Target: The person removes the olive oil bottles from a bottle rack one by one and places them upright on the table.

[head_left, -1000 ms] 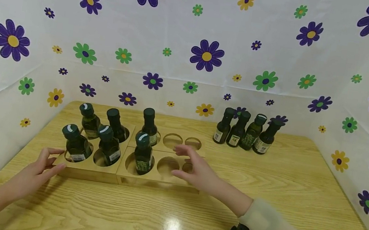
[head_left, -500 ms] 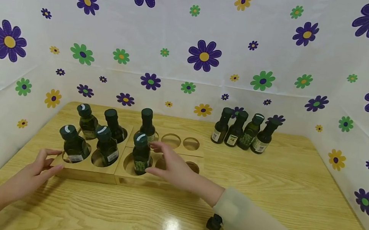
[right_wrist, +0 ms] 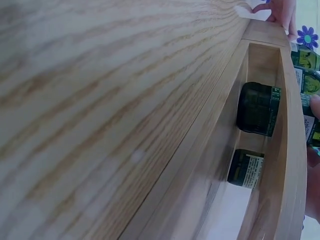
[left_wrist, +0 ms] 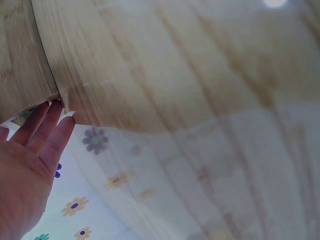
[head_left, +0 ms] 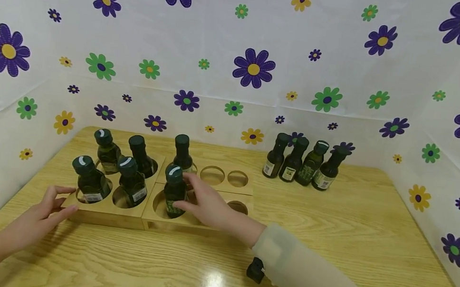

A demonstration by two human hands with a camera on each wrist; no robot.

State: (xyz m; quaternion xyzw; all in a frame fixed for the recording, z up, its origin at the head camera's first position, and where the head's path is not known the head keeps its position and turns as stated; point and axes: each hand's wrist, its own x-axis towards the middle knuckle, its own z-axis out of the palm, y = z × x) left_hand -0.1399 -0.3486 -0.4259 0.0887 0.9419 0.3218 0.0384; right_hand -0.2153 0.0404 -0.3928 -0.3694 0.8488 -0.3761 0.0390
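In the head view my right hand [head_left: 209,205] grips a dark green bottle [head_left: 174,174], thumb across its front, index finger behind. That bottle stands in the front left hole of the right-hand wooden bottle rack [head_left: 196,223]. Through the rack's hollow front, the right wrist view shows a dark bottle base [right_wrist: 257,110] and a smaller one [right_wrist: 246,168]. Behind the gripped bottle is a slimmer one [head_left: 182,149]. My left hand [head_left: 42,216] touches the front left corner of the left-hand rack [head_left: 104,218], fingers mostly straight in the left wrist view.
The left-hand rack bears several green bottles [head_left: 132,182]. To the right of the second rack's bottles are open holes [head_left: 212,175]. Several bottles [head_left: 306,165] stand in a row at the table's back right. A flowered white cloth [head_left: 227,28] hangs behind the table [head_left: 331,232].
My right hand has moved left across the right-hand rack and now has thumb and fingers around the front left bottle. My left hand stays at the rack's corner.
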